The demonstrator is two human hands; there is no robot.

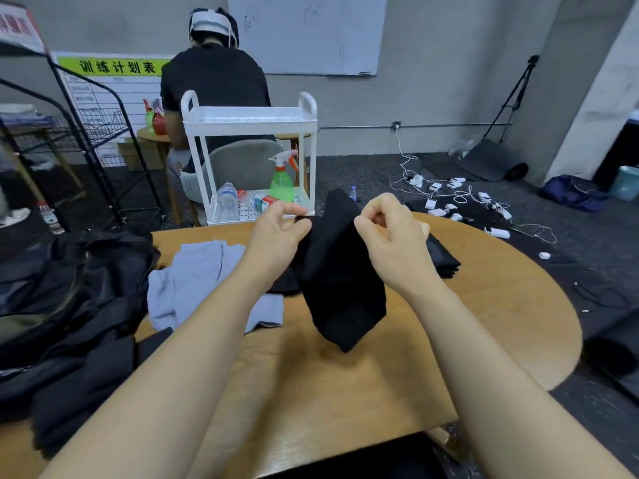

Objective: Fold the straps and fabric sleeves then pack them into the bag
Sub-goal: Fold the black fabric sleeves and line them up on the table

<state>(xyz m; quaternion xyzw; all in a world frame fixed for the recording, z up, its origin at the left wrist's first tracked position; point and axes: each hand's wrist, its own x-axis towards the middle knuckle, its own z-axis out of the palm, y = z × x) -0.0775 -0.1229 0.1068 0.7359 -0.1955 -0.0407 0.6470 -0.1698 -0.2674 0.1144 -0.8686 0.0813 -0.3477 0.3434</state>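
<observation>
Black fabric sleeve (pixel 340 281) hanging between both grips

Seen beyond the bench (pixel 484 305): white cart (pixel 249 119) holding green spray bottle (pixel 281 188) and water bottles (pixel 226 202); whiteboard (pixel 307 32), tripod (pixel 515 95), chargers (pixel 449 198) strewn on floor

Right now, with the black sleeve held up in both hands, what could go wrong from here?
1. The left hand and right hand pinch only the top edge of the black sleeve; it hangs skewed, so the fold may come out uneven.
2. Its lower corner hangs just above the table near the grey cloth and could drag it.
3. The bag is slumped, so packing may need a spare hand.
</observation>
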